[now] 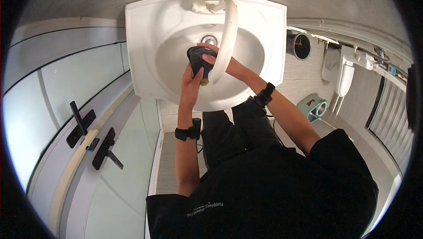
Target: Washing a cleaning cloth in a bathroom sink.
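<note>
Over the bowl of a white washbasin (147, 71), both hands hold a dark, rounded object (200, 60). Its kind cannot be made out; it looks flat and black, with a yellowish bit (204, 81) at its lower end. My left hand (190, 87) grips it from the lower left, thumb laid across its face. From the right, my right hand (218, 58) closes on its upper part with fingers over the top. The thick white curved spout (228, 31) arches above and hides part of the right hand. Behind the fingers lies the metal drain (209, 40).
To the left stands a frosted-glass door with black handles (105, 151). Right of the basin are a dark round bin (302, 46), a white fixture (346, 73) on the wall side, and a green mop bucket (312, 106) on the floor. Pipes run along the wall.
</note>
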Available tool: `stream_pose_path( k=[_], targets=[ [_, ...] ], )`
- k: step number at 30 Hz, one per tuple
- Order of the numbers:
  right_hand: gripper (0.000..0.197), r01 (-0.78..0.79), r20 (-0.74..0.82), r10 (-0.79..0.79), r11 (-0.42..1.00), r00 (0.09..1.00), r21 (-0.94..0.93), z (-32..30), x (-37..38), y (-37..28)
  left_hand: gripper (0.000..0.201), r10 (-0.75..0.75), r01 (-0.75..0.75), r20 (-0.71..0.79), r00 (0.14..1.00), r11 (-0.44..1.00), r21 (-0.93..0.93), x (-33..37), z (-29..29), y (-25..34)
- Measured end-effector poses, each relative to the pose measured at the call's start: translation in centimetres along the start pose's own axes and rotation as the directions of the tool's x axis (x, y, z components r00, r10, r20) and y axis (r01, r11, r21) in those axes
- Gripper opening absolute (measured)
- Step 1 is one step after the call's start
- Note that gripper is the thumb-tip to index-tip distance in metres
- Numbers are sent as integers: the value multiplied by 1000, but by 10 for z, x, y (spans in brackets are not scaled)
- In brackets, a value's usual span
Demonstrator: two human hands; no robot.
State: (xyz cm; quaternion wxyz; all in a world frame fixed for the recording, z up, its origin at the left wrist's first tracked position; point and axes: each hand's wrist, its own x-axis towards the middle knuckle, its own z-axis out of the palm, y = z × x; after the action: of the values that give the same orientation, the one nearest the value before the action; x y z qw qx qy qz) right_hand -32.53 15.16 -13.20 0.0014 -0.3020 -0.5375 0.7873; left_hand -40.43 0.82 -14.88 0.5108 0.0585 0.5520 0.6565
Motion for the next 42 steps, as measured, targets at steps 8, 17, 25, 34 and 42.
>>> stream_pose_path(
  k=[8,17,25,34,42],
  targets=[
    [36,80,-190,-174,904,966,-419,-11,9,53,38,57,-29,-59,997,916,399,-1,-18,22],
    [33,-133,-162,202,923,966,360,8,-14,9,44,67,-59,-171,983,997,55,11,-49,11],
    [34,-89,-237,168,946,957,311,32,-2,2,52,-244,201,-12,970,825,-528,9,-27,-12],
    [72,-140,-26,144,982,989,124,0,-6,79,36,-7,46,-438,899,996,78,2,0,5],
    [50,-14,43,-36,582,998,813,17,-5,106,45,-169,82,-194,966,918,-389,11,21,6]
  ],
)
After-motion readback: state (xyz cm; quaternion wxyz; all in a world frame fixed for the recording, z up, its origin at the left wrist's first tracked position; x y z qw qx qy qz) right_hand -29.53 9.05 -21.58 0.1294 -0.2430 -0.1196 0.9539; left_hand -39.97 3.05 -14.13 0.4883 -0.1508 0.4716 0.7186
